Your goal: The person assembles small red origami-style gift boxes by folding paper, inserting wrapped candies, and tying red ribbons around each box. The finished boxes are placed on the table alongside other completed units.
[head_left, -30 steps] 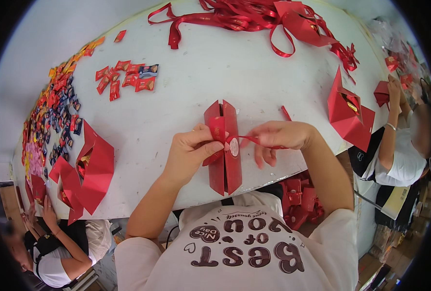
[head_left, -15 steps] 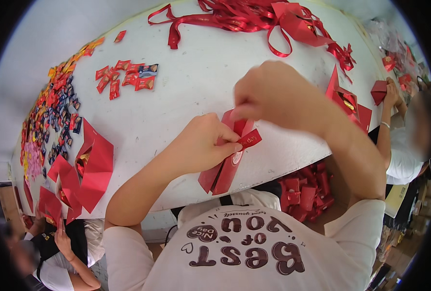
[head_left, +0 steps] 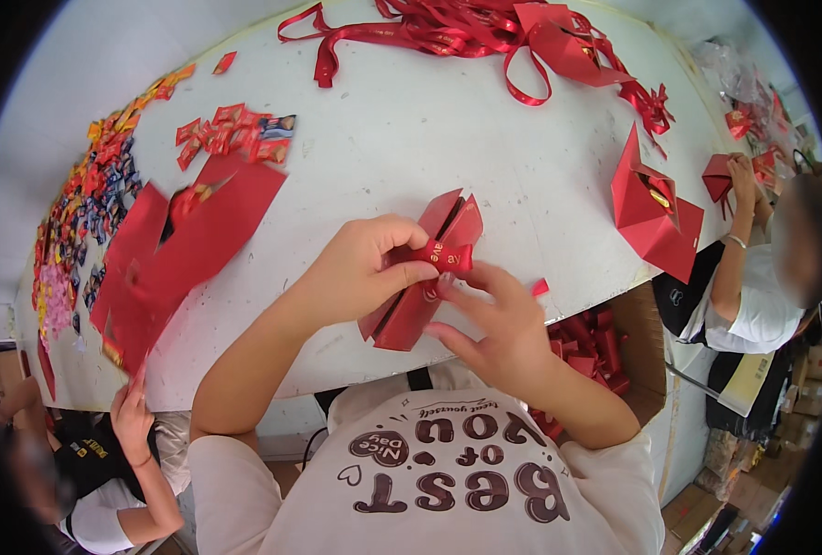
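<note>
We see the left hand [head_left: 360, 268] curled over the top of a folded red paper box [head_left: 420, 277], thumb and forefinger pinched shut on the small red ribbon bow [head_left: 443, 254] at the box's middle. The right hand [head_left: 494, 324] comes up from below the box, fingers loosely bent and half open, their tips touching the bow and the box's lower flap. The box is lifted and tilted just above the near edge of the white table [head_left: 411, 139], its flaps spread upward.

Left of the box, another person's hand [head_left: 134, 416] holds up large red paper sheets [head_left: 180, 250], which cover part of the table from our view. Beyond those sheets lie scattered red sweet wrappers [head_left: 231, 134], and further left a long heap of mixed colourful sweets [head_left: 78, 213]. Far across the table from the box sits a tangle of red ribbon [head_left: 448, 23]. To the box's right stands an open red box [head_left: 651, 208], and past it a third person's hand [head_left: 739, 176] holds a small red piece. Below the table edge, right of the box, a cardboard carton [head_left: 637, 342] holds more red pieces.
</note>
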A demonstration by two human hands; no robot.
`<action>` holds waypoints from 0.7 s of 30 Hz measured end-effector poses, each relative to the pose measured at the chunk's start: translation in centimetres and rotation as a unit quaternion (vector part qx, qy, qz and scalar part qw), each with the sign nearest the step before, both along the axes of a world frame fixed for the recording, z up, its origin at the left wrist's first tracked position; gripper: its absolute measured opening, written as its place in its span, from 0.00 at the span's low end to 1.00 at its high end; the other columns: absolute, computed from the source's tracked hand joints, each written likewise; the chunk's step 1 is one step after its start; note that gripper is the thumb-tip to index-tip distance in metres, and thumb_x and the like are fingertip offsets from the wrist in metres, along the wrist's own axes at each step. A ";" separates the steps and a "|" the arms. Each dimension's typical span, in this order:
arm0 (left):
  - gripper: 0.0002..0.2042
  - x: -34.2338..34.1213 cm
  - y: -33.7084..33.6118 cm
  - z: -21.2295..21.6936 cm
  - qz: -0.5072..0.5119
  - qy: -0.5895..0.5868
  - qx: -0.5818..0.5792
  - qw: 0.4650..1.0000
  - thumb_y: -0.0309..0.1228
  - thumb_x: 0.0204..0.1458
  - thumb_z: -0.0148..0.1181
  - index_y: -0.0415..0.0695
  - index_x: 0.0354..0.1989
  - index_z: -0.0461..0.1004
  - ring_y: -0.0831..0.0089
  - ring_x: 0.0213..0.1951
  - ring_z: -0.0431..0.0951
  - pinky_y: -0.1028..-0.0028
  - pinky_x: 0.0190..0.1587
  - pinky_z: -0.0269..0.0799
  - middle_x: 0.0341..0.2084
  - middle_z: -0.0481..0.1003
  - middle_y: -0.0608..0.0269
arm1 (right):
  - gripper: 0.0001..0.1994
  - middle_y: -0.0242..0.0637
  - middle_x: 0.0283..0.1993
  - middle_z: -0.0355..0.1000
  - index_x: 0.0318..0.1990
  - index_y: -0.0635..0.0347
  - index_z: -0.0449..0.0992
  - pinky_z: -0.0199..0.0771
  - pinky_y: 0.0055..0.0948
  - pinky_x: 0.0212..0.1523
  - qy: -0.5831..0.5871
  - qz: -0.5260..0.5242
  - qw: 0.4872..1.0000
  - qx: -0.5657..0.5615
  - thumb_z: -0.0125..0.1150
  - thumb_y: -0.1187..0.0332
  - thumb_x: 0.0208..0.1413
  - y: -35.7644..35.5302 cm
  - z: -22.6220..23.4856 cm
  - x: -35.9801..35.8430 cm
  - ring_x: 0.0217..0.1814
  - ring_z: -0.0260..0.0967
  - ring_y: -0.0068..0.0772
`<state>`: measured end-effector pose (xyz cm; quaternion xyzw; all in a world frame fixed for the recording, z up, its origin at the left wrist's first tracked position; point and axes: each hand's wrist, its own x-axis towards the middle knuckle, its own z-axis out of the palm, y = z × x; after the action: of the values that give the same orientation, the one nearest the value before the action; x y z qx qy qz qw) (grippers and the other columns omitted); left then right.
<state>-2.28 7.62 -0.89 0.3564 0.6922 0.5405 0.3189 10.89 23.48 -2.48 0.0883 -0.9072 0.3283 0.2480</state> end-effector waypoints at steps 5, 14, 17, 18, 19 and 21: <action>0.05 2.0 0.5 -0.3 0.071 0.288 -0.044 0.954 0.19 0.51 0.54 0.38 0.36 0.71 0.62 0.29 0.74 0.71 0.35 0.70 0.27 0.72 0.54 | 0.09 0.39 0.40 0.73 0.40 0.68 0.73 0.77 0.24 0.40 -0.124 -0.007 0.855 -0.503 0.63 0.79 0.52 0.2 0.0 -1.1 0.39 0.74 0.24; 0.08 1.9 -0.3 1.0 0.126 -0.217 0.040 0.967 0.22 0.53 0.58 0.33 0.40 0.78 0.77 0.39 0.75 0.78 0.38 0.71 0.38 0.77 0.60 | 0.06 0.37 0.36 0.73 0.35 0.66 0.71 0.76 0.21 0.37 -0.074 -0.015 0.805 -0.589 0.61 0.82 0.52 -1.5 -2.0 -1.4 0.35 0.73 0.21; 0.08 1.8 -0.7 0.6 0.227 -0.298 0.063 0.925 0.20 0.52 0.59 0.34 0.41 0.77 0.77 0.38 0.76 0.78 0.39 0.71 0.31 0.78 0.61 | 0.06 0.39 0.35 0.73 0.35 0.67 0.69 0.77 0.22 0.33 -0.081 -0.016 0.801 -0.593 0.59 0.82 0.53 -1.8 -1.8 -1.4 0.32 0.72 0.23; 0.09 1.9 -0.7 0.3 0.238 -0.286 0.098 0.923 0.19 0.52 0.59 0.34 0.42 0.76 0.77 0.38 0.76 0.78 0.39 0.71 0.30 0.78 0.62 | 0.05 0.38 0.34 0.73 0.35 0.66 0.69 0.76 0.22 0.31 -0.093 -0.020 0.789 -0.606 0.59 0.82 0.53 -1.7 -1.8 -1.5 0.30 0.72 0.23; 0.11 1.9 -0.7 -0.1 0.258 -0.270 0.121 0.920 0.18 0.51 0.59 0.34 0.44 0.76 0.77 0.37 0.76 0.78 0.40 0.71 0.30 0.78 0.62 | 0.05 0.38 0.33 0.73 0.34 0.66 0.69 0.75 0.21 0.29 -0.105 -0.023 0.778 -0.619 0.59 0.82 0.52 -1.6 -1.7 -1.5 0.29 0.71 0.22; 0.14 1.9 -1.1 -0.9 0.289 -0.249 0.159 0.910 0.17 0.50 0.59 0.34 0.47 0.74 0.76 0.37 0.76 0.77 0.41 0.71 0.30 0.78 0.62 | 0.06 0.37 0.31 0.72 0.32 0.64 0.69 0.72 0.20 0.25 -0.129 -0.036 0.757 -0.640 0.59 0.82 0.52 -1.2 -1.8 -1.6 0.26 0.69 0.21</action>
<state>-0.40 6.54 -1.77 0.0404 0.5676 0.7834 0.2500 9.27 22.31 -4.32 -0.1671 -0.5118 0.8312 0.1388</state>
